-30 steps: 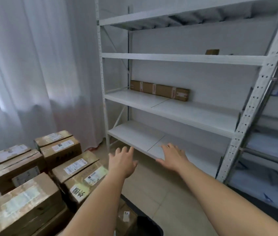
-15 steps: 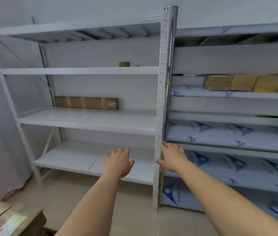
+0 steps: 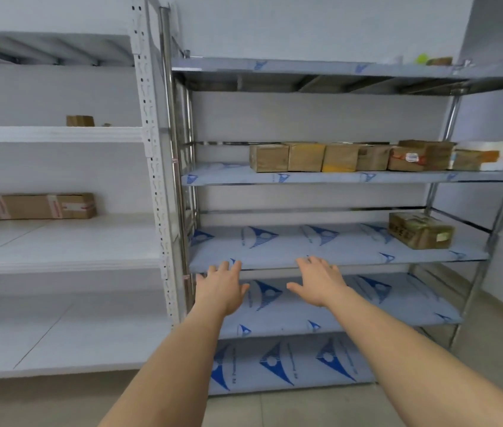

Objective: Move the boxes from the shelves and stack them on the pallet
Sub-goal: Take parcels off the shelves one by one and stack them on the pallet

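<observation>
Both hands are empty, fingers spread and reaching forward: the left hand (image 3: 222, 288) and right hand (image 3: 318, 282) hover in front of the steel rack's (image 3: 336, 177) middle shelf edge. The nearest box (image 3: 419, 231) sits alone on that shelf, well to the right of the right hand and further back. A row of boxes (image 3: 352, 157) stands one shelf higher. The lone box looks like stiff, taped cardboard, probably light enough to lift; gripping its two opposite sides seems safest.
</observation>
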